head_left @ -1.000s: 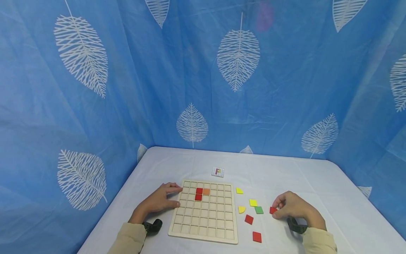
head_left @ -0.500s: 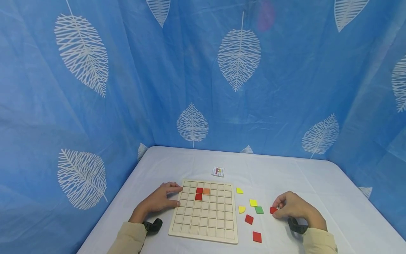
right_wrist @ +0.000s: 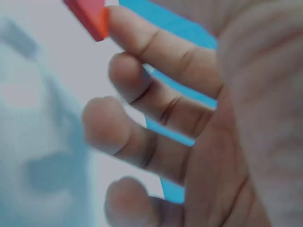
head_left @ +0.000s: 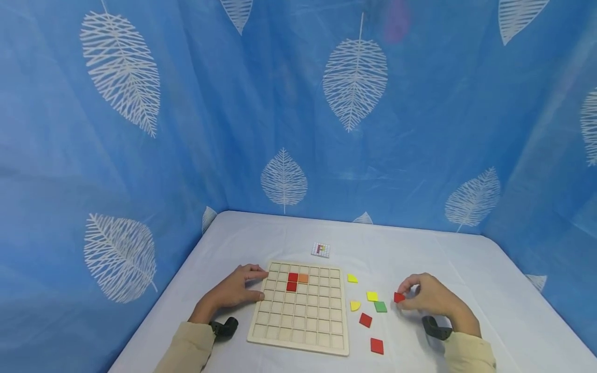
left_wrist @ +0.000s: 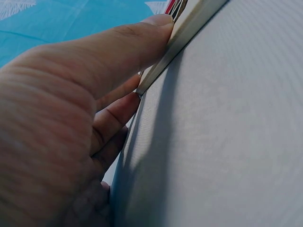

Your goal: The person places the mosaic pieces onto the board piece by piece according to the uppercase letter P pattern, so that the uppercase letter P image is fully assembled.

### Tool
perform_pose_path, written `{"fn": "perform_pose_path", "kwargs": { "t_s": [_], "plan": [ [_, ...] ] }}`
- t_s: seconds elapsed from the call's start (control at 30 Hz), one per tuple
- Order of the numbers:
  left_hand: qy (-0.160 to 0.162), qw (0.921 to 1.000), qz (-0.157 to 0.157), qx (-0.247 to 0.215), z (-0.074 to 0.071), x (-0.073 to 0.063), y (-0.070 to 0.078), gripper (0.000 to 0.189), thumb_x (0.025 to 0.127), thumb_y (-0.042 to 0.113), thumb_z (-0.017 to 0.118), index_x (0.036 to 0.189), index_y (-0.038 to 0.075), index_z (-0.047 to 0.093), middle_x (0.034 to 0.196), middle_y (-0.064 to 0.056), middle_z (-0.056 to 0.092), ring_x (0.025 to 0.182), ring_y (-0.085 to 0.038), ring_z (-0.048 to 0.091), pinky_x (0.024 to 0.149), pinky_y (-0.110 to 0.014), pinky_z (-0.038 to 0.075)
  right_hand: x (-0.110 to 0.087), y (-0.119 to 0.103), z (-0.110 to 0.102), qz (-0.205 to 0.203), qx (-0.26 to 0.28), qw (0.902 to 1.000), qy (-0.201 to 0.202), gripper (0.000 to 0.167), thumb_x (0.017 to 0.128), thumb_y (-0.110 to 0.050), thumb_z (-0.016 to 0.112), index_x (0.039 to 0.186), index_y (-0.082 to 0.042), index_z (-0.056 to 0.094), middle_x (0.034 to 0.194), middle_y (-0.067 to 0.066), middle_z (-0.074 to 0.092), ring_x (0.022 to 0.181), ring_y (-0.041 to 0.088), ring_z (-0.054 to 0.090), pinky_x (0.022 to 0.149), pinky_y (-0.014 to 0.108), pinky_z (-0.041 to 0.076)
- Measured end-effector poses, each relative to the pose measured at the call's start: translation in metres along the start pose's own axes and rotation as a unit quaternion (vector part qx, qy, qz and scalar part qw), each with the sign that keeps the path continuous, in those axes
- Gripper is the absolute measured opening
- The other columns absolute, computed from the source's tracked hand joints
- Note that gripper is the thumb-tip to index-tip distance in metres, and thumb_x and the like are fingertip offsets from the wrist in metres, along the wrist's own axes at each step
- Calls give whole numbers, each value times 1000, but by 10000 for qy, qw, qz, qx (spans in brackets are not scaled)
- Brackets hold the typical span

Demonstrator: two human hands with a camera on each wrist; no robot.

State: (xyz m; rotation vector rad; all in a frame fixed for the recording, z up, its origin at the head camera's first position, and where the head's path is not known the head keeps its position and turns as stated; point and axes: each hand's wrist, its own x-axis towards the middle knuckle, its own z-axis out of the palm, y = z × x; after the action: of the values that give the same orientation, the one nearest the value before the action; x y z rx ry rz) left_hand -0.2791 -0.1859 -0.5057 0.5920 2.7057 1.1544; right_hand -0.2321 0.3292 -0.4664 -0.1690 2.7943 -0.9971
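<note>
My right hand [head_left: 431, 296] pinches a red square tile [head_left: 399, 297] by its edges between thumb and index finger, just above the table. In the right wrist view a corner of that red tile [right_wrist: 90, 15] shows at the index fingertip; the other fingers are loosely bent. At the left edge of the wooden grid board [head_left: 298, 338], my left hand [head_left: 235, 288] rests with thumb and fingers spread against the rim. The left wrist view shows the thumb [left_wrist: 128, 49] touching the board's edge [left_wrist: 182, 40]. Two red tiles [head_left: 292, 282] and an orange tile [head_left: 303, 278] lie in the board's cells.
Between board and right hand lie a yellow square [head_left: 371, 296], a green square [head_left: 380, 306], two yellow quarter-rounds [head_left: 352, 278] and two loose red squares [head_left: 366, 320]. A small patterned card [head_left: 321, 250] lies behind the board. A blue curtain [head_left: 298, 103] surrounds the white table [head_left: 420, 243].
My right hand has lifted the red tile off the table and shifted slightly away from me. The left hand stays at the board's edge. The head view has tilted a little.
</note>
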Motion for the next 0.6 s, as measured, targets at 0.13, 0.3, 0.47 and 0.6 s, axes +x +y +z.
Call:
{"fn": "perform_pose_path", "kwargs": {
  "t_s": [0.13, 0.3, 0.47, 0.6],
  "plan": [
    [8, 10000, -36, 29, 0, -1, 1, 63, 79, 35, 83, 136, 14, 64, 144, -9, 52, 143, -37, 37, 115, -64, 30, 2, -5, -3, -238, -76, 9994, 228, 30, 75, -30, 88, 95, -15, 72, 93, 4, 63, 67, 17, 51, 52, 29, 47],
    [-41, 9999, -102, 16, 1, -2, 2, 63, 80, 35, 83, 137, 15, 64, 146, -10, 51, 144, -37, 35, 116, -64, 29, 4, -10, -3, -545, -122, 9952, 807, 29, 76, -29, 87, 97, -16, 72, 91, 5, 63, 61, 13, 50, 49, 28, 43],
    [-31, 9999, -133, 2, 0, -3, 3, 63, 79, 34, 84, 137, 15, 64, 146, -10, 51, 144, -38, 34, 116, -64, 28, 5, -20, -2, -886, -226, 9846, 1493, 27, 76, -26, 88, 95, -19, 71, 85, 5, 65, 66, 11, 52, 48, 27, 42],
    [-11, 10000, -77, 23, -1, -1, 2, 64, 79, 35, 84, 137, 15, 64, 145, -9, 51, 144, -36, 35, 115, -64, 29, 4, -30, -1, -1212, -312, 9744, 1865, 26, 75, -24, 89, 95, -20, 72, 87, 3, 68, 66, 10, 52, 49, 26, 43]
  ]
}}
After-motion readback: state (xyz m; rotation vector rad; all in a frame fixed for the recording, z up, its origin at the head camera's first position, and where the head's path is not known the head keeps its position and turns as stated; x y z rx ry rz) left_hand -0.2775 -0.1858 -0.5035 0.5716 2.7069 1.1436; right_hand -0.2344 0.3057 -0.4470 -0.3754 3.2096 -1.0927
